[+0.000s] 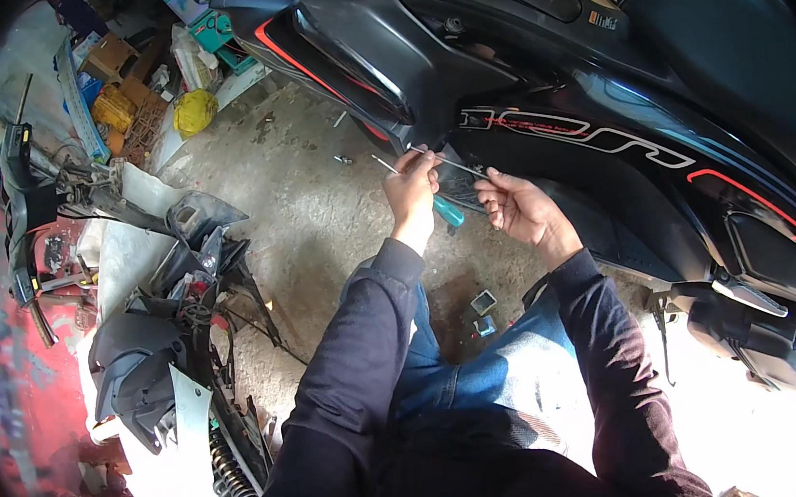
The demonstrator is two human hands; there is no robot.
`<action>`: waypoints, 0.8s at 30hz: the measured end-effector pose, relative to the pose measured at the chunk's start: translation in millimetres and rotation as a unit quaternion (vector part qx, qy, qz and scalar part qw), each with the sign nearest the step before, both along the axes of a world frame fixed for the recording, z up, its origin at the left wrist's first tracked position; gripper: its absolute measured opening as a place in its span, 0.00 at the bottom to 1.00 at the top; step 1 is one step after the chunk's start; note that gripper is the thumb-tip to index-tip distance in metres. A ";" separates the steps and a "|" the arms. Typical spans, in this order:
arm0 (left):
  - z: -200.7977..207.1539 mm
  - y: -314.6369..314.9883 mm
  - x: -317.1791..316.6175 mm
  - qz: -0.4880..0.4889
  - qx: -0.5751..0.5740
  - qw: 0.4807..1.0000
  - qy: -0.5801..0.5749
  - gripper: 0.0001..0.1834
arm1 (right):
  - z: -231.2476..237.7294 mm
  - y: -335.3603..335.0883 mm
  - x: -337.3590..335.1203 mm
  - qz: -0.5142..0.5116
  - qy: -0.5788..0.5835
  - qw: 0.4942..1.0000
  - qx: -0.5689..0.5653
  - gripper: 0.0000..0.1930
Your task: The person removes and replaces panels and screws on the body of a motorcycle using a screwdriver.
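Note:
My left hand is closed around a screwdriver. Its green handle sticks out below the fingers and its thin shaft points up to the left. The same fingers pinch the upper end of a thin metal rod. My right hand is closed, thumb and fingertips at the rod's lower right end. Both hands are just in front of the side of a black scooter with red and white trim. The rod appears to be in front of the bodywork; whether it touches is unclear.
A partly stripped scooter with exposed handlebar and cables stands at left. On the concrete floor lie small metal parts and a small square part. A yellow bag and boxes are at the back left.

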State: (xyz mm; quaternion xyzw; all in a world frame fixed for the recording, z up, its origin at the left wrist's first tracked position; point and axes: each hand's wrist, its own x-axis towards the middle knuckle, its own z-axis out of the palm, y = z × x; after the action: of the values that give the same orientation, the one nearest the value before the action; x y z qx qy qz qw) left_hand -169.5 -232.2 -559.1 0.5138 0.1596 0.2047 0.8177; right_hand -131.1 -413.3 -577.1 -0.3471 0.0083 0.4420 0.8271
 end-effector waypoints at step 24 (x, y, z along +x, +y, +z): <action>1.4 -5.3 5.6 -0.037 -0.065 0.997 -0.019 0.12 | -6.2 21.0 -5.0 -0.080 -0.080 0.991 0.073 0.16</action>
State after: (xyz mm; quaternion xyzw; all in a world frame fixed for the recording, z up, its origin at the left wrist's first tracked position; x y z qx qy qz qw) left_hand -163.9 -237.5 -557.8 0.4611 0.1377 0.1736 0.8593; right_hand -136.0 -392.2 -583.3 -0.3182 -0.0622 0.3449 0.8809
